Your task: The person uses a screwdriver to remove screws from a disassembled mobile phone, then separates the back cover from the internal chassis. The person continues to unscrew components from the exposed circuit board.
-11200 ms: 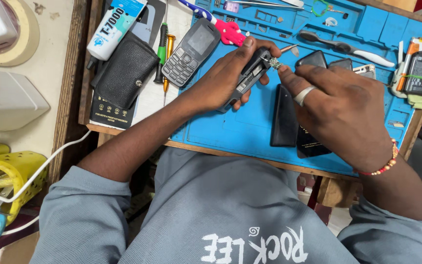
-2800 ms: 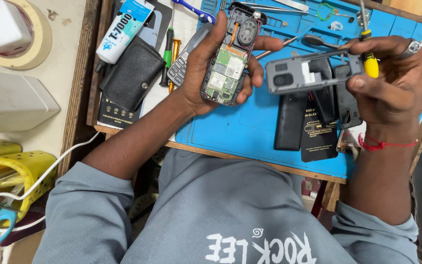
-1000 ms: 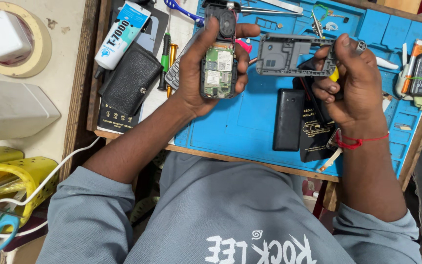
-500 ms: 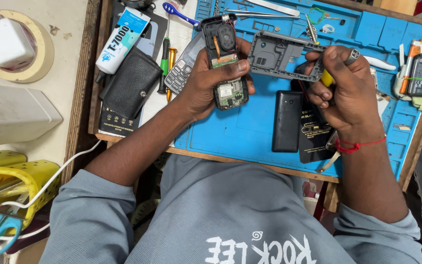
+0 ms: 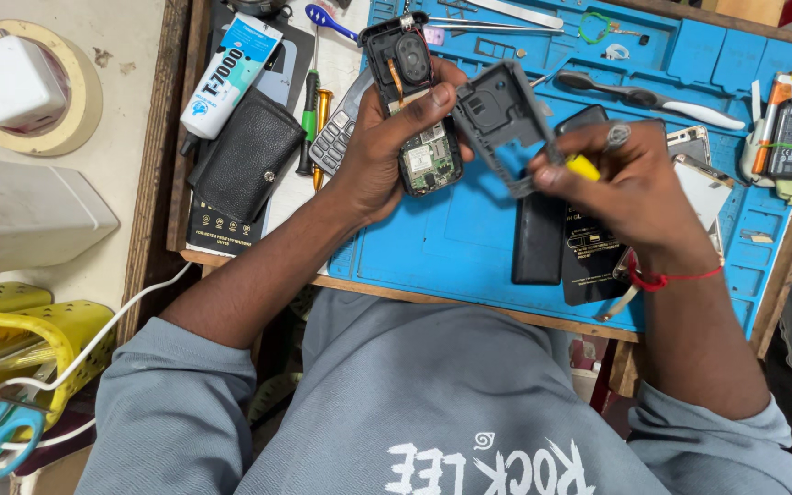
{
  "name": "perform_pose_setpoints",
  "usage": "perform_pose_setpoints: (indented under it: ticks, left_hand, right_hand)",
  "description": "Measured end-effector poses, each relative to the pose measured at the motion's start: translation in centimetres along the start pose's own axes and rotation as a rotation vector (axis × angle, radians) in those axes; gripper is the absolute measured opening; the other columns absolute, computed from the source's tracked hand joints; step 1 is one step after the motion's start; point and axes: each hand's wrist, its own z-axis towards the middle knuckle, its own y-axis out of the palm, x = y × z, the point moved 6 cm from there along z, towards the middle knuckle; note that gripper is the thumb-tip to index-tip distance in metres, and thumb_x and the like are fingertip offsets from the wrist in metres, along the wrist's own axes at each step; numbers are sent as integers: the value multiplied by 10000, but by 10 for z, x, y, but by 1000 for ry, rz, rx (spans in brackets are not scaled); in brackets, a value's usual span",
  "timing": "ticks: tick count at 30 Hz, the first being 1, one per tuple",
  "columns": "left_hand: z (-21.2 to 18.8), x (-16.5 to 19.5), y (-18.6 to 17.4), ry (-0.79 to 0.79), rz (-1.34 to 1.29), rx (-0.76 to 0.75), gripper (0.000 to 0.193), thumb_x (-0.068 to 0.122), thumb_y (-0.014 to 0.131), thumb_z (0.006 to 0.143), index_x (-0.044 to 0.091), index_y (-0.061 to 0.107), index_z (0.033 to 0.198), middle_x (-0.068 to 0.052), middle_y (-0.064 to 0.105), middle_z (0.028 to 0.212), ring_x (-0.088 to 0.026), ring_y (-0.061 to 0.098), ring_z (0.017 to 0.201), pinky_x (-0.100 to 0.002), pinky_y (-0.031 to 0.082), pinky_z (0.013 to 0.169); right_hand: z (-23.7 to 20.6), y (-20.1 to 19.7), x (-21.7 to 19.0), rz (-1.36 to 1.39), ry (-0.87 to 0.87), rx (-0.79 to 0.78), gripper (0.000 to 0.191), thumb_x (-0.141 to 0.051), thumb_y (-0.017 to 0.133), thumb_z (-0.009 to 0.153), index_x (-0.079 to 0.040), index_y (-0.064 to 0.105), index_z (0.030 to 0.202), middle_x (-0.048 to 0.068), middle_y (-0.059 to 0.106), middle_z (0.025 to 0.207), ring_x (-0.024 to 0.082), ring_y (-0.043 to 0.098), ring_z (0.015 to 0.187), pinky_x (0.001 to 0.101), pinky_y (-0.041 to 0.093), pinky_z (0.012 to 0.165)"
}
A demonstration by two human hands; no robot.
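The left hand (image 5: 387, 156) was closed around an opened phone (image 5: 419, 128), fingers wrapped at its sides and the thumb pressed across the front, so the bare circuit board (image 5: 430, 163) and the round speaker at the top faced up above the blue work mat (image 5: 451, 238). The right hand (image 5: 625, 188) pinched a grey plastic frame (image 5: 501, 124) by its lower edge, just beside the phone, with a yellow-handled screwdriver (image 5: 583, 167) tucked under the same fingers. Both pieces looked light. The board seemed fragile, with a thin orange ribbon running to the speaker, so it was probably best held by its side edges rather than by the components. The frame appeared stiff but thin, likely to flex or crack if twisted, and safest gripped along its solid rim. On the mat below the right hand lay a black battery (image 5: 537, 240) and a dark back cover (image 5: 593, 261). To the left sat a black pouch (image 5: 245, 165), a glue tube (image 5: 229, 78), and a keypad phone (image 5: 334, 137).
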Motion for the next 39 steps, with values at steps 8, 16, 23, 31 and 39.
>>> perform_pose_setpoints:
  ticks: [8, 16, 23, 31, 39]
  left_hand:
    - [2, -12, -1, 0, 376, -53, 353, 437, 725, 1007, 102, 704, 1116, -22, 676, 1002, -143, 660, 1032, -380, 562, 987]
    - [5, -15, -1, -22, 350, -73, 412, 505, 683, 998, 117, 680, 1137, -13, 673, 950, -141, 703, 951, -350, 656, 818]
    - [4, -11, 3, -34, 220, -113, 389, 417, 711, 1022, 74, 665, 1201, -56, 693, 935, -153, 739, 865, -317, 676, 773]
    - [2, -5, 3, 11, 228, -118, 398, 338, 751, 1005, 57, 635, 1261, -87, 745, 986, -162, 760, 869, -317, 684, 801]
    - [3, -11, 2, -19, 333, -73, 527, 347, 801, 935, 43, 605, 1319, -82, 722, 965, -144, 756, 821, -327, 704, 725]
  right_hand:
    - [-5, 31, 1, -56, 146, -83, 179, -38, 786, 933, 22, 763, 1101, 58, 763, 988, 56, 654, 872, 222, 553, 765]
    - [-4, 31, 15, 343, 304, -19, 122, -122, 707, 1010, -4, 725, 1035, 106, 751, 900, 23, 509, 532, 177, 418, 450]
    - [-4, 29, 21, 523, 300, -47, 130, -111, 694, 1023, 6, 718, 1076, 132, 732, 912, 30, 534, 536, 188, 447, 436]
    - [-8, 23, 21, 630, 316, -67, 210, -92, 686, 1015, 21, 699, 1191, 144, 735, 1035, 44, 549, 619, 197, 474, 493]
    - [-6, 17, 27, 574, 292, -11, 265, -250, 661, 1096, 11, 711, 1103, 125, 744, 997, 38, 514, 590, 166, 433, 493]
